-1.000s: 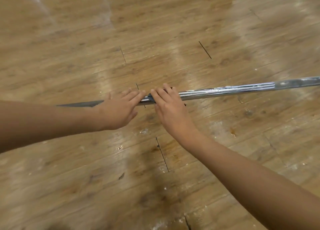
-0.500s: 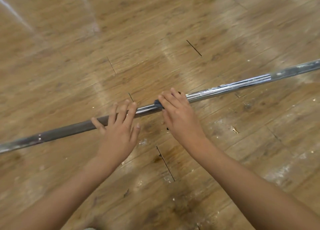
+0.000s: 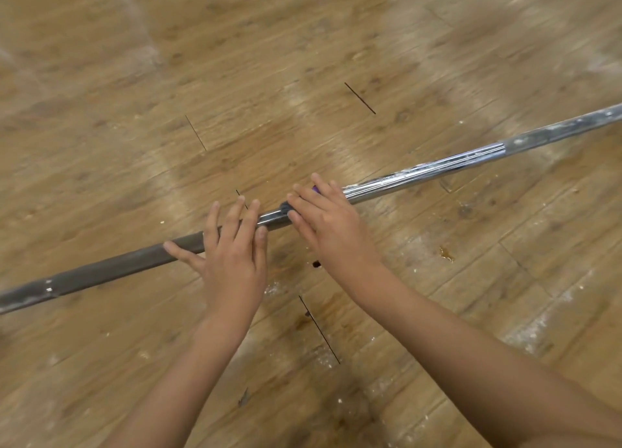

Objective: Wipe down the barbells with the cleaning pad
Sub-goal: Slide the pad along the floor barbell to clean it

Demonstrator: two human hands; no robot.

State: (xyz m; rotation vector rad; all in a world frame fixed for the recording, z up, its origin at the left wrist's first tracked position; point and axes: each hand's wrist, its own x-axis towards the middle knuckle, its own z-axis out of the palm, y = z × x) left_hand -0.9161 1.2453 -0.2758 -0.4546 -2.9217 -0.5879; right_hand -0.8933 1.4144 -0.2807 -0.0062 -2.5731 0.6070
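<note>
The bar [image 3: 420,174] lies on the floor [image 3: 454,329], running from the low left edge up to the right edge, and I'm over its middle. The pad [image 3: 283,208] sits on the bar under my right hand [image 3: 331,225], with only a dark corner on the left and a sliver of purple by my fingertips showing. A second ago my hands were almost fingertip to fingertip on the steel; now they've drawn apart, and a short bare gleam of bar shows between them. My left hand [image 3: 234,255] has slid left along the bar and swung round, the arm coming up from below rather than in from the side, fingers flat across the shaft and thumb stretched out along it. It steadies, it doesn't clutch. The right hand has barely shifted along the bar in the last half second, straight fingers pressing the pad down. I'd say I've just braced and the real stroke is about to run. Right of the pad the shaft shines, while left of my left hand it's dull grey, and I can't tell whether that's grime or just its finish. So plenty of wiping is left, I reckon. Count it up: one bar, one pad, two hands. On the boards there are four thin dark lines [image 3: 360,98], one amber stain [image 3: 447,254], one dark spot [image 3: 316,264], and pale flecks too many to number.
</note>
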